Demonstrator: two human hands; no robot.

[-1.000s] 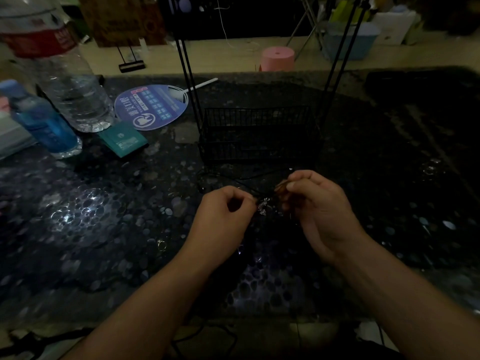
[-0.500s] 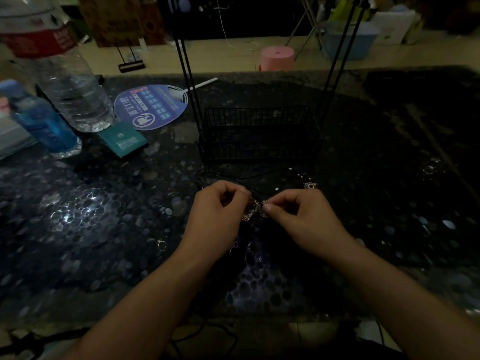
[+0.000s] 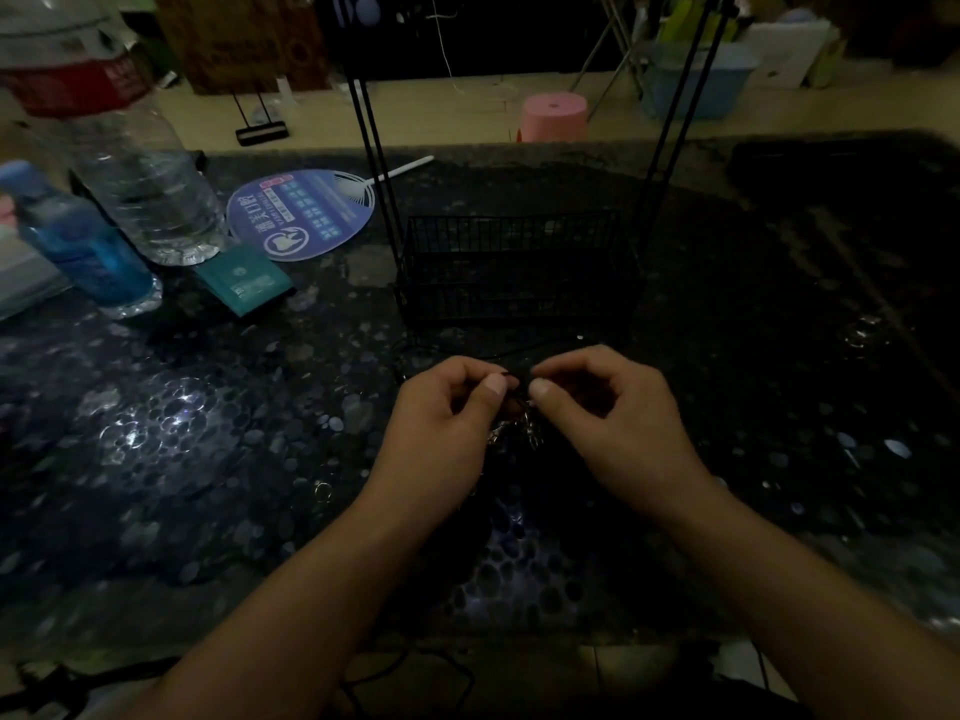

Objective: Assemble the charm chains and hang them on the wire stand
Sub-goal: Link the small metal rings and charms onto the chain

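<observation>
Head view, dim light. Left hand [image 3: 447,413] and right hand [image 3: 602,407] meet thumb to thumb just above a dark pebble-patterned table [image 3: 208,459], near its front-centre. Each hand has fingers curled, thumb and forefinger pinching a thin black cord [image 3: 511,375] that bridges the small gap between the thumbs. Below that gap hangs a cluster of small silver charms [image 3: 522,433]; which hand carries their weight cannot be told. More black cord lies slack on the table just behind the hands.

Wire stand [image 3: 519,262]: black, upright, directly behind the hands, with a mesh basket at its base and thin rods rising out of view at both sides. Nothing visible in the basket; lighting is poor.

One small metal ring [image 3: 322,491] lies loose on the table, left of the left wrist.

Far left: large clear bottle [image 3: 140,189], small blue bottle [image 3: 88,252], teal packet [image 3: 244,283], and a round blue hand fan [image 3: 301,213] lying flat.
</observation>
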